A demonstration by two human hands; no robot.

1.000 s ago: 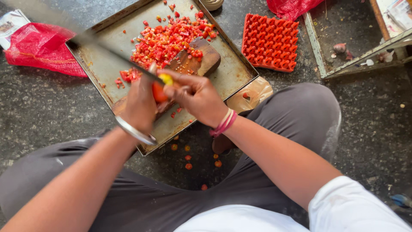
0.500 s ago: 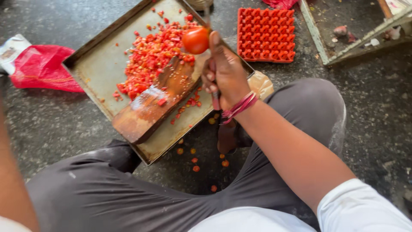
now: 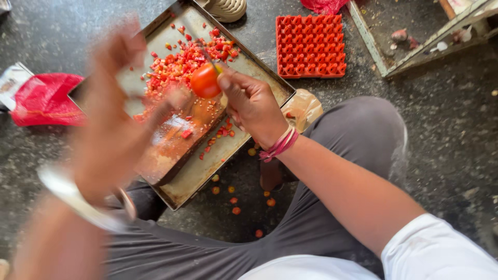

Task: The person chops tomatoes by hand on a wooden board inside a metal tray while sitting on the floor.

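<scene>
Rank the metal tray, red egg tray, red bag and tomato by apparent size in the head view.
1. metal tray
2. egg tray; the red bag looks similar, partly hidden, so unsure
3. tomato

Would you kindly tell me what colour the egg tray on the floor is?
The egg tray is orange-red, clearest in the head view, the only one here.

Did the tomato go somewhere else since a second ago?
Yes. The tomato, in the right hand, went from the metal tray's near edge up over the wooden board, toward the chopped pile.
</scene>
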